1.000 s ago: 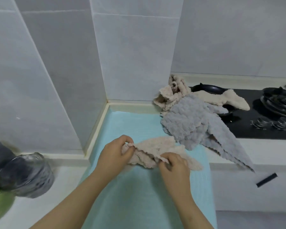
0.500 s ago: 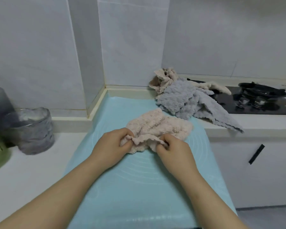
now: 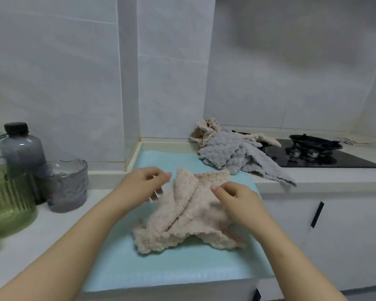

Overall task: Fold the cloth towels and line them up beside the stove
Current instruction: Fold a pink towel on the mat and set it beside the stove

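Observation:
A pinkish-beige towel (image 3: 189,218) hangs partly lifted over the light blue mat (image 3: 174,270), with its lower edge resting crumpled on the mat. My left hand (image 3: 143,185) pinches its upper left corner. My right hand (image 3: 237,200) pinches the upper edge further right. More towels are heaped at the back beside the stove (image 3: 334,159): a grey towel (image 3: 228,153) draped over the counter edge, a crumpled beige towel (image 3: 206,130) behind it, and a cream towel (image 3: 267,140) lying across the stove's left side.
At the left on the white counter stand a grey glass cup (image 3: 65,185), a dark-capped bottle (image 3: 22,148) and a green ribbed glass container (image 3: 9,205). A black burner (image 3: 315,142) sits on the stove. White cabinet doors with a black handle (image 3: 316,213) are below right.
Both hands have lifted the beige towel off the mat and drawn apart, so it has spread open from a bunched lump. The view has tilted up and shifted left.

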